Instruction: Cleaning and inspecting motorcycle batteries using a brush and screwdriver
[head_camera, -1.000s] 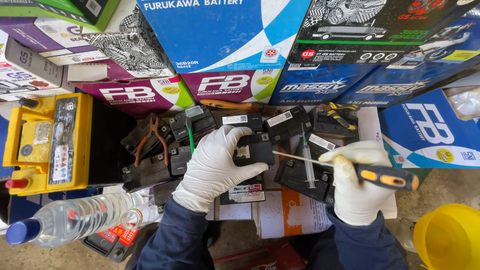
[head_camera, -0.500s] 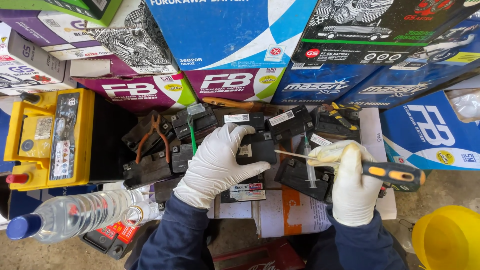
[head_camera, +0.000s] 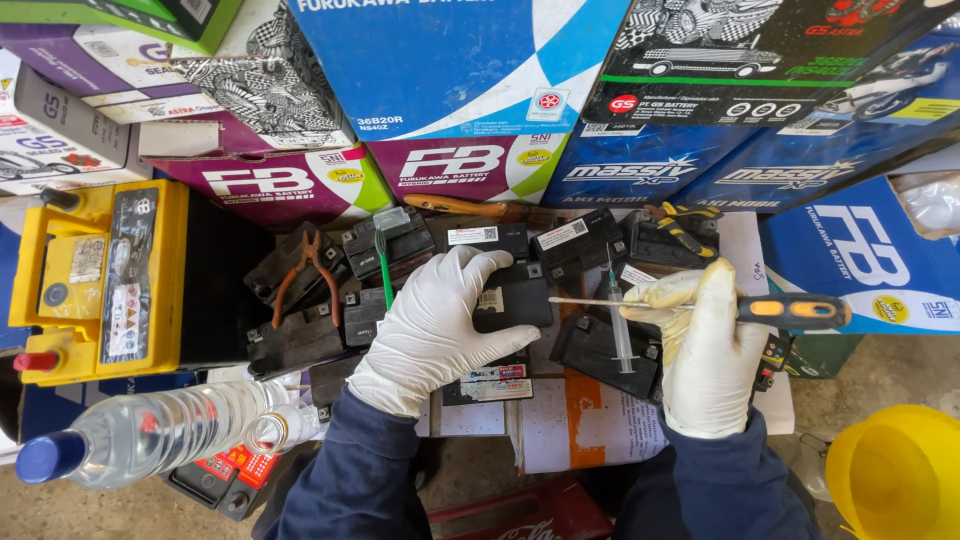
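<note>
The left hand, in a white glove with a dark blue sleeve behind it, reaches forward from the lower middle of the view, palm down and fingers spread, its grip closed around the near side of a small black battery with thumb and fingertips pressed on the casing. The right hand, gloved the same way, comes up from the lower right with the wrist bent inward; its grip is clenched around a screwdriver, whose orange and black handle sticks out to the right past the knuckles while the thin metal shaft runs level to the left, its tip just beside the right edge of the held battery. Directly under the shaft, a syringe lies on another black battery, near the right hand's fingers. More small black batteries crowd the tabletop beyond the hands, with pliers with reddish handles resting on those to the left and a green brush just beside them. Further left stands a large yellow battery, and a clear plastic bottle with a blue cap lies on its side in the lower left. A yellow funnel sits at the lower right, and stacked cardboard boxes fill the background.
</note>
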